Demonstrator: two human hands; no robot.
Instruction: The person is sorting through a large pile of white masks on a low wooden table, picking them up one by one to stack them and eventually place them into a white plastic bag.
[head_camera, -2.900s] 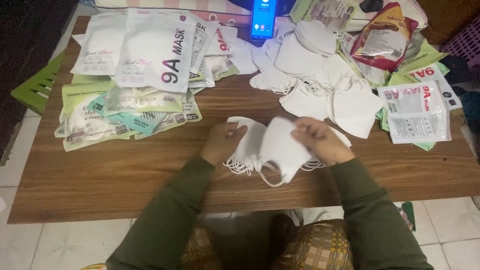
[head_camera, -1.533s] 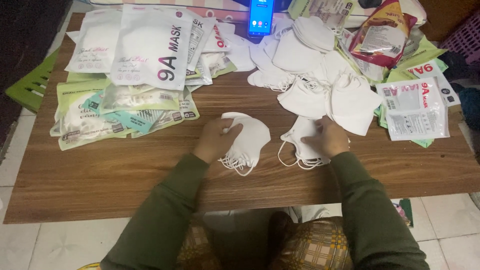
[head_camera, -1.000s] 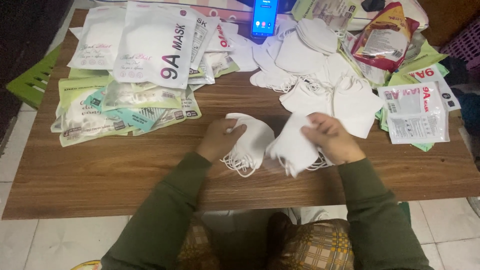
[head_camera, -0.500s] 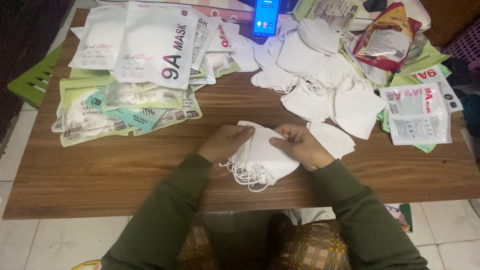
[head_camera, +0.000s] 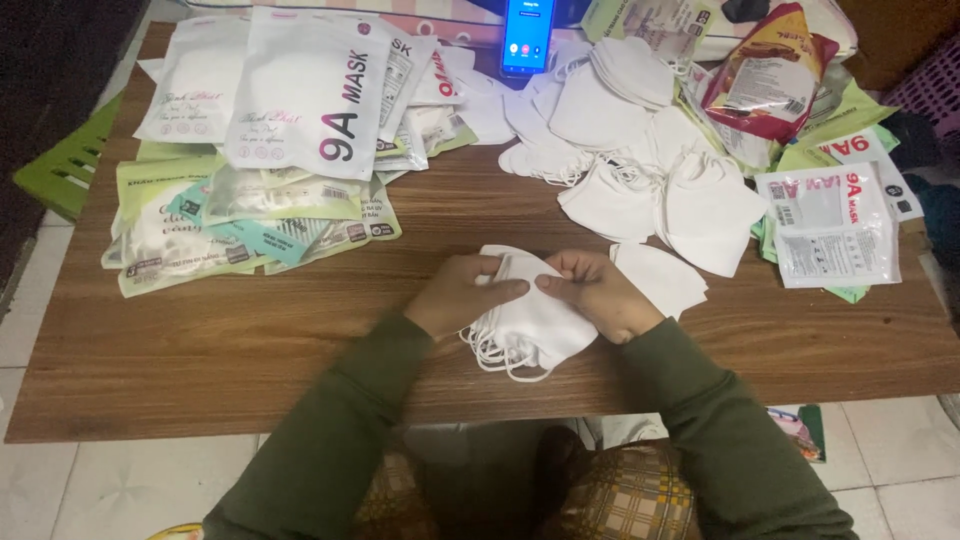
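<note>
Masks (head_camera: 530, 325) sat stacked, left hand (head_camera: 460, 295) and right hand (head_camera: 598, 295) pinching them together; loose loops risked snagging and spilling them.

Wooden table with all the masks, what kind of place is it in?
Probably a home, used for packing masks: a low wooden table on a tiled floor, loose white masks, and printed pouches.

Stack of masks (head_camera: 530, 325) at the near-centre of the table (head_camera: 250, 340), between left hand (head_camera: 462, 295) and right hand (head_camera: 598, 293); packaged masks (head_camera: 270, 130) behind at left, loose masks (head_camera: 650, 180) behind at right, phone (head_camera: 527, 35) at the far edge.
</note>
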